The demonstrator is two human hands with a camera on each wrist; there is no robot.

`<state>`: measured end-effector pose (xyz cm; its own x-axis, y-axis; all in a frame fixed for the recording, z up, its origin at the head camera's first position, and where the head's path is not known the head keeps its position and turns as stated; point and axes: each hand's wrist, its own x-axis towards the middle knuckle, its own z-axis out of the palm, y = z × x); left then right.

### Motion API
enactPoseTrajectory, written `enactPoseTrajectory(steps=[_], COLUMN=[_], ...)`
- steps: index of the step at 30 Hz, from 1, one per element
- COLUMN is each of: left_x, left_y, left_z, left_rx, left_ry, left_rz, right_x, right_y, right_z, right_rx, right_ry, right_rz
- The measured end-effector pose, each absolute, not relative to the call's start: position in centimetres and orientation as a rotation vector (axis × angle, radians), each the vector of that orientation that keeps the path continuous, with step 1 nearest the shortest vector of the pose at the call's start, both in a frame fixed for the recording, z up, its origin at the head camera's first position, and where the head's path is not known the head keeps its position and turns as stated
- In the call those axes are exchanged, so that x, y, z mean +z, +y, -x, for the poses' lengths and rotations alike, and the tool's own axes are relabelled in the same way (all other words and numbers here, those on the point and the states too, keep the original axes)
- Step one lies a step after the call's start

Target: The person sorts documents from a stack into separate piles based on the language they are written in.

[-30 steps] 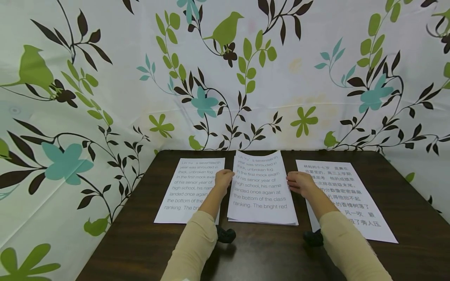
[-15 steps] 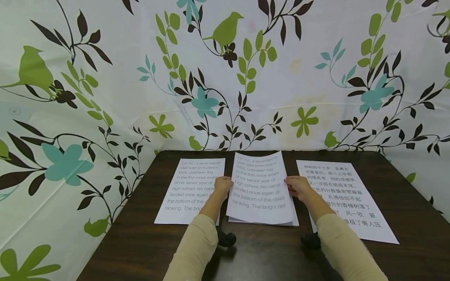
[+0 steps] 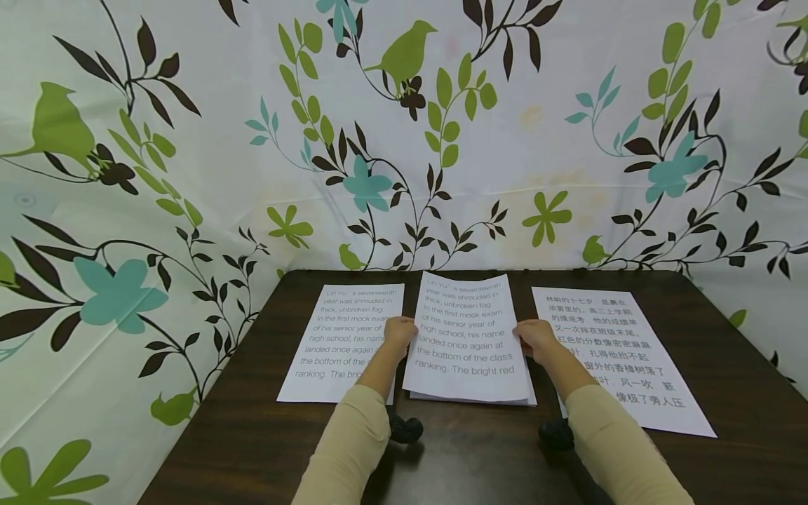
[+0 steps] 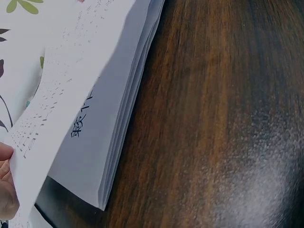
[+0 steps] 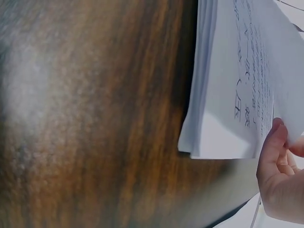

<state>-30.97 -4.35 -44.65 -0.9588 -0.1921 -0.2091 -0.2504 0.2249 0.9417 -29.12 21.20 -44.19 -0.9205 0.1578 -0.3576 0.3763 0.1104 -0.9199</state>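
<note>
The person's left hand (image 3: 399, 332) pinches the left edge of the middle English-printed sheet (image 3: 463, 330), and the right hand (image 3: 538, 337) pinches its right edge. The beige-sleeved left forearm (image 3: 350, 435) and right forearm (image 3: 615, 435) slant inward to this sheet from its near side.

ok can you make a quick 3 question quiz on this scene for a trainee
1. Multiple choice: what do the left hand and right hand hold between them?
a) a pen
b) the top sheet of the middle stack
c) a folder

2. True or false: the paper on the left and the paper on the right are printed in different scripts.

3. Fill in: in the right wrist view, the page under the raised sheet is printed in ___ characters.

Key: 1. b; 2. true (English on the left, Chinese on the right); 3. Chinese.
</note>
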Motion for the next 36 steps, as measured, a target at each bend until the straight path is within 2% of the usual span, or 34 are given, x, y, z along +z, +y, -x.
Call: enactPoseTrajectory(steps=[22, 36], left_x=[-41.8, -40.2], left_y=[-6.0, -8.8], left_z=[31.5, 31.4], left_rx=[1.874, 1.964], left_ry=[2.366, 2.330], left_rz=[0.508, 0.538], right_x=[-41.1, -39.4], right_y=[20.3, 17.4], right_z=[29.8, 30.3], right_rx=[-1.926, -1.961], right_ry=[2.212, 2.180], right_rz=[-0.516, -0.492])
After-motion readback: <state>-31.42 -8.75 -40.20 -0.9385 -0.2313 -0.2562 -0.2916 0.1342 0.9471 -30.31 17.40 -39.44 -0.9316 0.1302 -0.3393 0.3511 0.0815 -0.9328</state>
